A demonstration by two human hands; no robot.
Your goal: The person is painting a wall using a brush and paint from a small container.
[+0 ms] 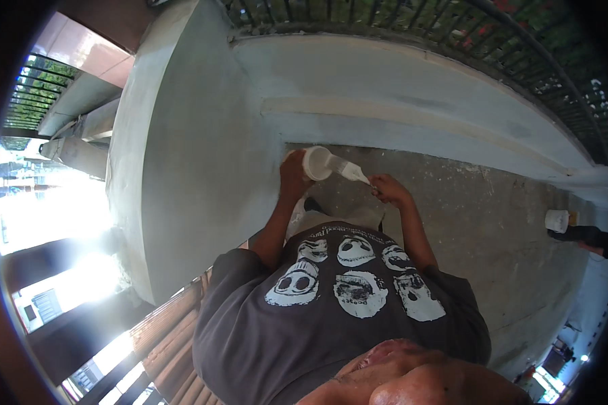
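My left hand (294, 177) grips a small white pot (316, 163), tilted with its open mouth turned toward me. My right hand (387, 190) holds the handle of a paintbrush (350, 171), whose white-coated bristles rest at the pot's rim. Both hands are raised in front of my chest, just before the grey rendered wall (203, 142). My dark printed shirt fills the lower middle of the view.
A low grey parapet (412, 101) topped by a black metal railing (398, 23) curves across the back. The concrete floor (493, 229) is speckled with white spots. At the far right, another person's foot stands beside a white bucket (556, 220). Wooden slats (169, 337) lie at lower left.
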